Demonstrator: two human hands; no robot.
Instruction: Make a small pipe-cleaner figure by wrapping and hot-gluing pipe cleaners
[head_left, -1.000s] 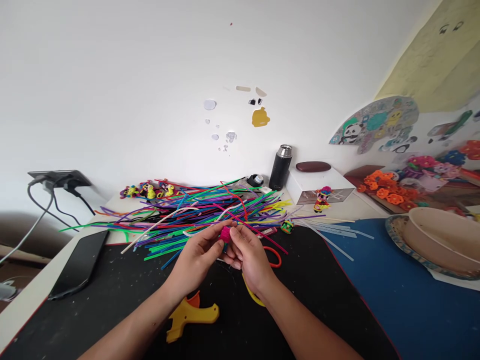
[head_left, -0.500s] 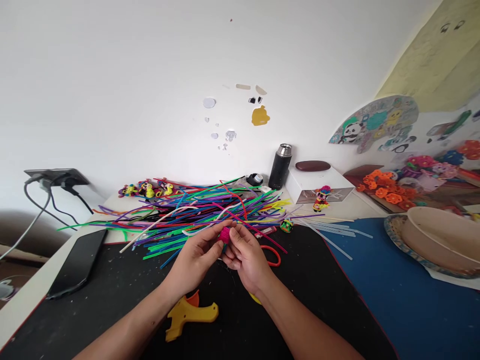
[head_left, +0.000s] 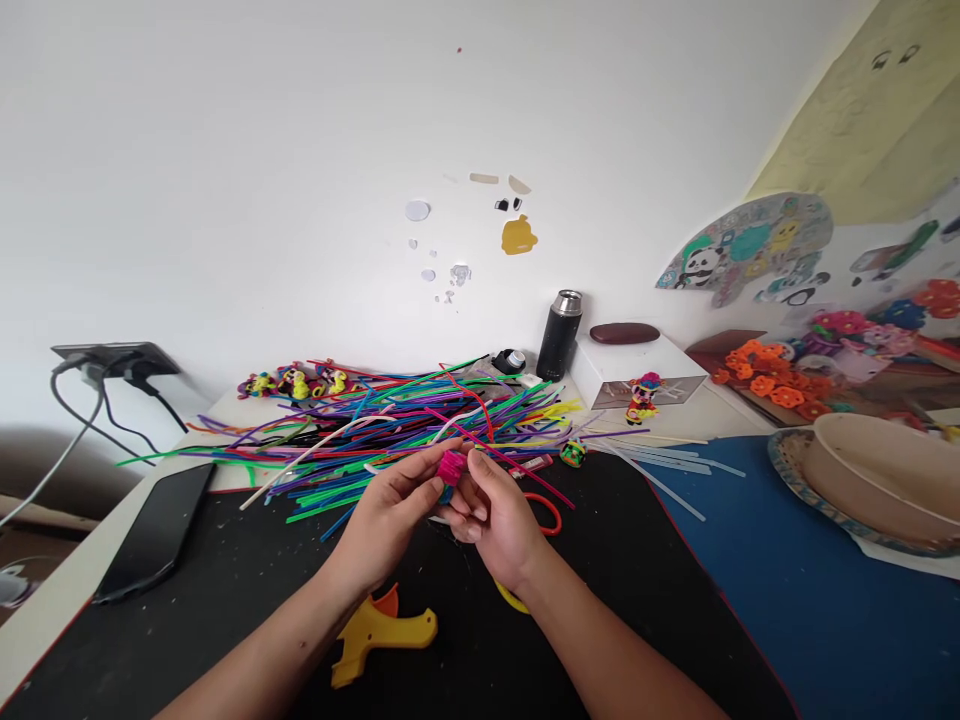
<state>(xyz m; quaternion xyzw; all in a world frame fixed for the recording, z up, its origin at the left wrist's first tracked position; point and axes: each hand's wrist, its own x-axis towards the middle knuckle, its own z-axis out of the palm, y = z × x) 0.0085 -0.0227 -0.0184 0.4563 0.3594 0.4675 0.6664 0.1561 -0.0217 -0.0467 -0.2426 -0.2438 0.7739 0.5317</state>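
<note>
A small magenta piece (head_left: pixel 451 468) with some teal-blue beneath it is held up between both hands over the black mat (head_left: pixel 600 590). My left hand (head_left: pixel 394 510) pinches it from the left with thumb and fingers. On its right side, my right hand (head_left: pixel 501 515) has curled fingers against it, the thumb raised beside its top. The fingers hide part of the piece. Behind the hands lies a wide pile of coloured fuzzy stems (head_left: pixel 420 415). A yellow tool (head_left: pixel 386 630) with an orange part rests below my left hand.
Red scissor-like loop (head_left: pixel 551 512) lies right of the hands. A phone (head_left: pixel 157 530) is at left. Farther back stand a black bottle (head_left: pixel 559 340), a white box (head_left: pixel 637 365) and a small figure (head_left: pixel 643 398). A bowl (head_left: pixel 885 480) sits at right.
The right thumb has lifted off the front of the magenta piece, so more of the piece shows. The left hand still pinches it in nearly the same place.
</note>
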